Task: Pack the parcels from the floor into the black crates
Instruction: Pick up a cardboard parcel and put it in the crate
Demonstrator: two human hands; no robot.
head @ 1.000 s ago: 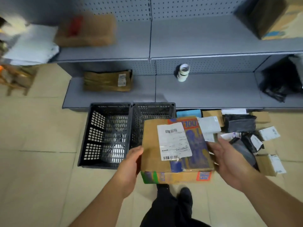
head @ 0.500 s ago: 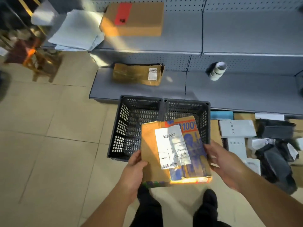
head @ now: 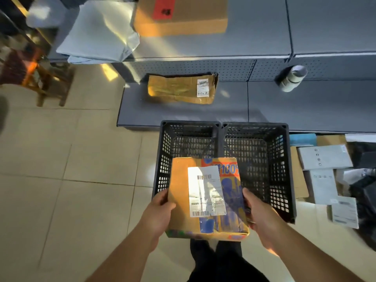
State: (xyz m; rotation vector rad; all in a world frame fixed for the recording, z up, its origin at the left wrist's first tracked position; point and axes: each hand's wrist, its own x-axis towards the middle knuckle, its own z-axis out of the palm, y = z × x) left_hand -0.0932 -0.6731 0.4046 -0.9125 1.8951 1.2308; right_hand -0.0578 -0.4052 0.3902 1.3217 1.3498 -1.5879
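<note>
Beige floor tiles (head: 81, 159) run up to grey shelving (head: 264, 43) along the back. Going left to right: the left hand (head: 157, 213) grips the box (head: 205, 198) by its left edge, thumb on top, other fingers hidden beneath. The box hangs above the near rim of the left crate (head: 189, 147), not yet inside. The right hand (head: 261, 214) clasps the opposite edge, fingers curled under. The right crate (head: 258, 159) looks empty too, though mesh shadows obscure the bottoms. Further right, the parcel pile (head: 329, 174) waits on the floor, so packing has barely begun.
</note>
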